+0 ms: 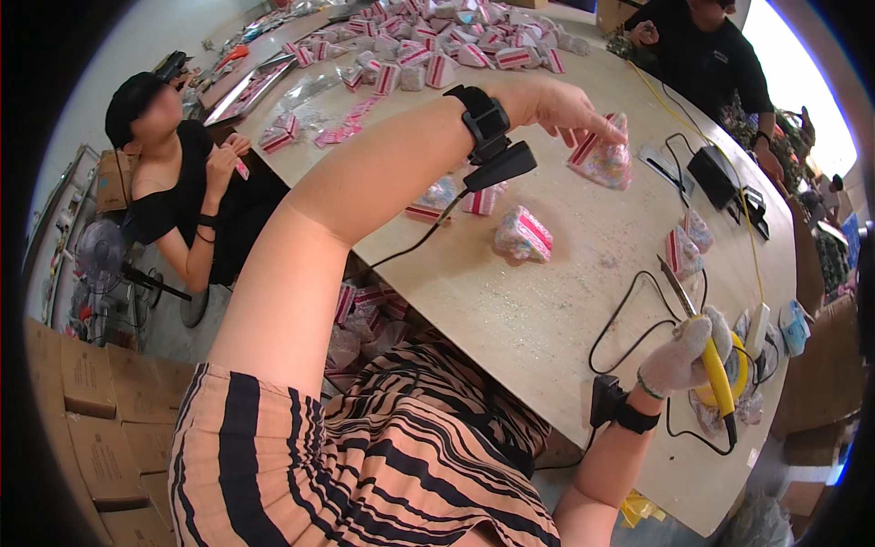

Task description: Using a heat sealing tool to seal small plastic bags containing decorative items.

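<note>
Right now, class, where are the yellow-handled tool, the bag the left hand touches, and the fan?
Yellow-handled tool (717,372): head view, on the handle.
Touched bag (604,168): head view, on its front.
Fan (100,246): head view, on its round guard.

Table (556,319): bag pile (437,41) fills the far end. Lone bag (524,237) near the middle, toward the near edge; bag pair (485,200) left of it, closer to that edge, partly behind the left arm (374,182). Held bag (604,169) in left hand (558,108), beyond lone bag. Box (714,178) near the right edge, bag cluster (682,251) in front. Right hand (679,358), with corded tool (716,374), over the near right corner; power strip (758,328) just right. Spare bags (365,319) below the near edge.
</note>
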